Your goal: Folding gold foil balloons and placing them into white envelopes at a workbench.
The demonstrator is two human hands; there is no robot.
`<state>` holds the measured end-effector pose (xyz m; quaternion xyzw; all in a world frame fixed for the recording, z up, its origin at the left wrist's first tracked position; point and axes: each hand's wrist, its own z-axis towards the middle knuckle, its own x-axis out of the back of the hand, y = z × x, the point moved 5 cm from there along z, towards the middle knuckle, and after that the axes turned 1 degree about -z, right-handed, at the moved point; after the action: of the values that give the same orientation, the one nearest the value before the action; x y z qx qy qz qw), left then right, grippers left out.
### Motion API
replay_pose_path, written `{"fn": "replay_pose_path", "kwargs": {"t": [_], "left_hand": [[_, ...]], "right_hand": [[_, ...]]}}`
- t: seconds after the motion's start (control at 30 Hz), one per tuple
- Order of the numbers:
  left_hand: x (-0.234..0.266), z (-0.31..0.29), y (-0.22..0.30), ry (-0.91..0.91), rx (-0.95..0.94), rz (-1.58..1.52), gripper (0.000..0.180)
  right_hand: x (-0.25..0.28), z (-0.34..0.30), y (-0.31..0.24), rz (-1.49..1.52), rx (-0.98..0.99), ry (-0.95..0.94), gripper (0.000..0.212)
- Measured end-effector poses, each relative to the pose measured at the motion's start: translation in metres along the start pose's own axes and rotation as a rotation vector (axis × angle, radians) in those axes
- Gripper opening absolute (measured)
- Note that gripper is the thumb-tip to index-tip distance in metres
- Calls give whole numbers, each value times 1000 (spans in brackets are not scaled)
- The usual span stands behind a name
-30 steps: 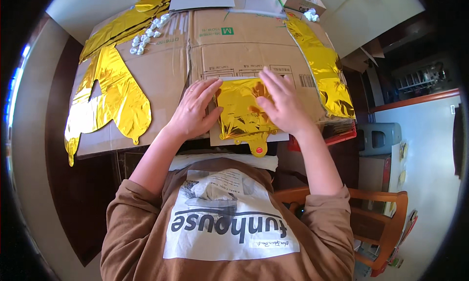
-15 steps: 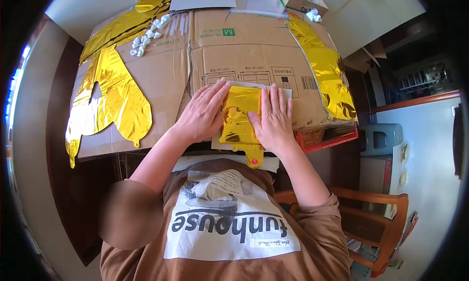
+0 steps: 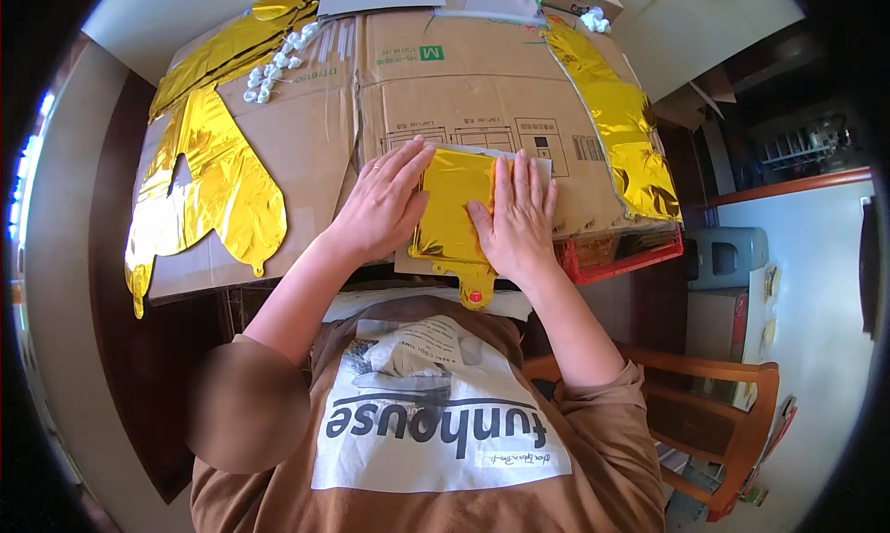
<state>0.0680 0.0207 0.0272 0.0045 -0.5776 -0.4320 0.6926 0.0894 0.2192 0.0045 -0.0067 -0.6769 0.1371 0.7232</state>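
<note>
A folded gold foil balloon (image 3: 453, 204) lies on a pale card (image 3: 404, 260) at the near edge of the cardboard-covered table. Its tab with a red dot hangs toward me over the edge. My left hand (image 3: 382, 199) rests along the balloon's left side, fingers stretched out and pointing away. Flat on its right side lies my right hand (image 3: 519, 220), thumb spread over the foil. Neither hand grips anything. Further left, an unfolded, letter-shaped gold foil balloon (image 3: 243, 209) is spread out flat.
Cardboard (image 3: 445, 79) covers the table. A stack of gold foil balloons (image 3: 222, 65) lies far left beside white coiled bundles (image 3: 269, 77). A long gold foil strip (image 3: 607, 116) runs along the right. Under the right edge is a red crate (image 3: 619, 258); a wooden chair (image 3: 756, 403) stands behind.
My left hand has shifted slightly left off the foil. The balloon's surface looks smoother and flatter, with fewer wrinkles. My right hand stays on its right side.
</note>
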Motion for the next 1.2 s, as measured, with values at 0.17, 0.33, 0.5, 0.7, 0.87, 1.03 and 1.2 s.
{"fn": "replay_pose_path", "kwargs": {"t": [0.17, 0.33, 0.5, 0.7, 0.87, 1.03, 1.2], "left_hand": [[3, 7, 18, 51, -196, 119, 56], [-3, 11, 8, -70, -197, 25, 52], [-1, 11, 1, -63, -180, -61, 43], [19, 22, -22, -39, -24, -296, 40], [26, 25, -20, -7, -199, -112, 41], [24, 32, -9, -15, -366, -34, 37], [18, 40, -6, -28, -435, -45, 33]], "right_hand": [[-1, 1, 1, 15, 5, 23, 77], [1, 0, 6, 53, 15, 23, 75], [-2, -1, 5, -14, 20, 12, 75], [0, -2, 5, -11, 23, 23, 73], [7, -2, 13, 205, 49, 90, 68], [48, -19, 23, 527, 189, 288, 54], [89, -63, 17, 185, 355, 294, 42]]}}
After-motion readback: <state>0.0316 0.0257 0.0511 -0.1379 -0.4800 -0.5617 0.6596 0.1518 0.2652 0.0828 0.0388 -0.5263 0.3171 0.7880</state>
